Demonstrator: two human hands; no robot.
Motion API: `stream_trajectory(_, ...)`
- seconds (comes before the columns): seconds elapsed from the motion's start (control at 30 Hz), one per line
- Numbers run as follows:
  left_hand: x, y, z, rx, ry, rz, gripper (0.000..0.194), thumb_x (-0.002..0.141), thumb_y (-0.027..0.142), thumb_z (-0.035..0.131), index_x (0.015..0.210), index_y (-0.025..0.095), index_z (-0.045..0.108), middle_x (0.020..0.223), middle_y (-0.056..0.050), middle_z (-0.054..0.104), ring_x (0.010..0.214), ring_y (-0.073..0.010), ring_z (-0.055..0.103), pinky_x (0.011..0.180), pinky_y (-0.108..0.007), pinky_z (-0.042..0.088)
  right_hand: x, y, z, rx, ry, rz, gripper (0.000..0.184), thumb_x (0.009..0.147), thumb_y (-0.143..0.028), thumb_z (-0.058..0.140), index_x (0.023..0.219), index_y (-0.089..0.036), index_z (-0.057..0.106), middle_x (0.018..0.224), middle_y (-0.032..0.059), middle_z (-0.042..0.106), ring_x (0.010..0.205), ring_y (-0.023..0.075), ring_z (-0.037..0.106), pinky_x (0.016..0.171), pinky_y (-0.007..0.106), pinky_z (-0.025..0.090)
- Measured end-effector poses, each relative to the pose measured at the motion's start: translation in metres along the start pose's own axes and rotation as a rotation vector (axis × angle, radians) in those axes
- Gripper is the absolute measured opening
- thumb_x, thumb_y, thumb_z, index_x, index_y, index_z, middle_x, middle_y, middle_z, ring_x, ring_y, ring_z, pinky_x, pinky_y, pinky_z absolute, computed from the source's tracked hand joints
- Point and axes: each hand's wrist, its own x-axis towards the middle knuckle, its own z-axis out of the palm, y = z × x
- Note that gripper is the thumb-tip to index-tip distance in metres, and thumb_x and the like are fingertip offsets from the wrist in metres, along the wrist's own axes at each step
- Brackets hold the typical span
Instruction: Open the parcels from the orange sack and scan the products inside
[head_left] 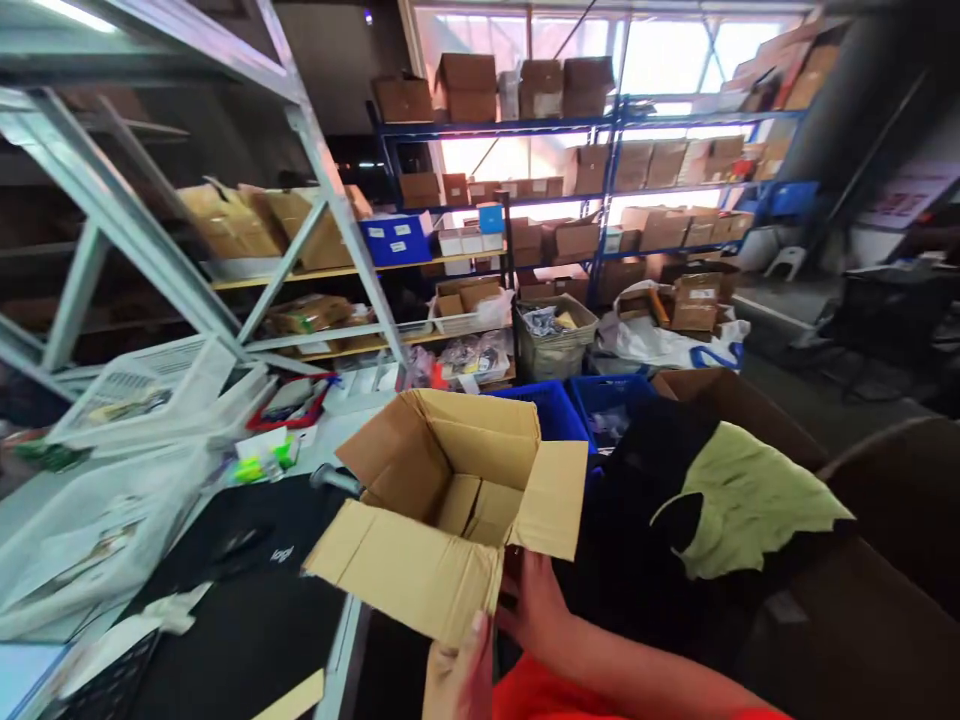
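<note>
An empty cardboard box [420, 460] with its flaps spread is held up in front of me, over the desk's edge. My left hand [459, 672] grips its near flap, with the thumb against the flap's right corner. Just below the right flap, my right hand [536, 605] is closed on the near right corner of the box. The box partly hides the fingers of this hand. Inside, the bottom flaps are folded in and a dark gap shows between them.
On the desk at left lie a black mat [255, 600], a mouse [244, 540], a keyboard [112, 680] and white baskets [180, 480]. Blue crates [551, 400] stand beyond the box. To the right, a green and black cloth [757, 500] lies over a large carton. Shelves [510, 125] hold several boxes.
</note>
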Motion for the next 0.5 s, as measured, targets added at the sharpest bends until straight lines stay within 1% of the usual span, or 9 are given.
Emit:
stream_trajectory(0.03,0.008,-0.005,0.007,0.039,-0.042,-0.013,0.055,0.058,0.049,0.093,0.1,0.017,0.081,0.111,-0.014,0.078,0.123,-0.0365,0.066,0.113,-0.048,0.048,-0.005,0.011,-0.012,-0.071,0.087,-0.051,0.067,0.074,-0.032,0.078,0.138,-0.027,0.054,0.134,0.0134,0.061,0.131,0.0369,0.053,0.112,0.061,0.043)
stream_trajectory(0.1,0.027,-0.012,0.018,0.144,-0.153,-0.054,0.052,0.058,0.05,0.092,0.097,0.016,0.081,0.105,-0.015,0.079,0.117,-0.0369,0.069,0.11,-0.048,0.051,-0.011,0.03,-0.041,-0.222,0.191,-0.202,0.046,0.081,-0.026,0.071,0.125,-0.038,0.063,0.125,0.0048,0.068,0.125,0.0322,0.06,0.119,0.061,0.034)
stream_trajectory(0.17,0.045,-0.02,0.03,0.272,-0.27,-0.075,0.051,0.062,0.053,0.089,0.098,0.016,0.081,0.104,-0.015,0.079,0.114,-0.0378,0.069,0.107,-0.049,0.052,-0.004,0.041,-0.068,-0.37,0.188,-0.261,0.045,0.085,-0.022,0.066,0.124,-0.046,0.064,0.126,-0.0013,0.07,0.128,0.0298,0.06,0.125,0.062,0.02)
stream_trajectory(0.2,0.053,-0.024,0.037,0.334,-0.337,-0.082,0.052,0.064,0.054,0.088,0.099,0.017,0.081,0.104,-0.015,0.079,0.114,-0.0384,0.069,0.106,-0.051,0.052,0.006,0.044,-0.08,-0.436,0.16,-0.222,0.049,0.087,-0.02,0.063,0.129,-0.047,0.062,0.132,-0.0016,0.068,0.132,0.0303,0.057,0.126,0.064,0.012)
stream_trajectory(0.27,0.071,-0.036,0.055,0.419,-0.461,-0.091,0.057,0.063,0.059,0.087,0.1,0.017,0.08,0.102,-0.015,0.078,0.11,-0.0397,0.07,0.103,-0.052,0.053,0.036,0.046,-0.096,-0.524,0.1,-0.079,0.052,0.089,-0.012,0.053,0.132,-0.038,0.063,0.138,0.0039,0.065,0.142,0.0316,0.047,0.125,0.066,0.003)
stream_trajectory(0.33,0.093,-0.051,0.075,0.479,-0.586,-0.114,0.063,0.062,0.067,0.084,0.101,0.018,0.08,0.101,-0.016,0.078,0.105,-0.0407,0.07,0.1,-0.054,0.054,0.071,0.052,-0.1,-0.549,0.022,0.014,0.046,0.086,-0.005,0.045,0.112,-0.028,0.074,0.118,0.0094,0.074,0.145,0.0311,0.043,0.125,0.066,0.001)
stream_trajectory(0.4,0.123,-0.063,0.093,0.563,-0.704,-0.124,0.07,0.064,0.077,0.077,0.103,0.019,0.079,0.103,-0.018,0.077,0.103,-0.041,0.071,0.1,-0.055,0.053,0.1,0.07,-0.097,-0.528,-0.049,0.082,0.033,0.081,-0.005,0.048,0.084,-0.024,0.075,0.088,0.0098,0.075,0.144,0.0319,0.045,0.126,0.064,0.005)
stream_trajectory(0.43,0.14,-0.067,0.1,0.632,-0.764,-0.108,0.071,0.067,0.08,0.072,0.103,0.02,0.079,0.106,-0.018,0.076,0.105,-0.0411,0.07,0.101,-0.055,0.052,0.11,0.085,-0.093,-0.505,-0.067,0.131,0.025,0.077,-0.008,0.053,0.076,-0.024,0.072,0.081,0.0094,0.073,0.143,0.0341,0.045,0.126,0.064,0.008)
stream_trajectory(0.5,0.178,-0.069,0.111,0.84,-0.863,0.01,0.069,0.069,0.082,0.068,0.105,0.024,0.08,0.117,-0.017,0.074,0.115,-0.0411,0.067,0.107,-0.054,0.05,0.12,0.122,-0.085,-0.442,-0.051,0.25,0.015,0.071,-0.014,0.061,0.077,-0.023,0.072,0.088,0.0094,0.074,0.141,0.0393,0.046,0.123,0.068,0.017)
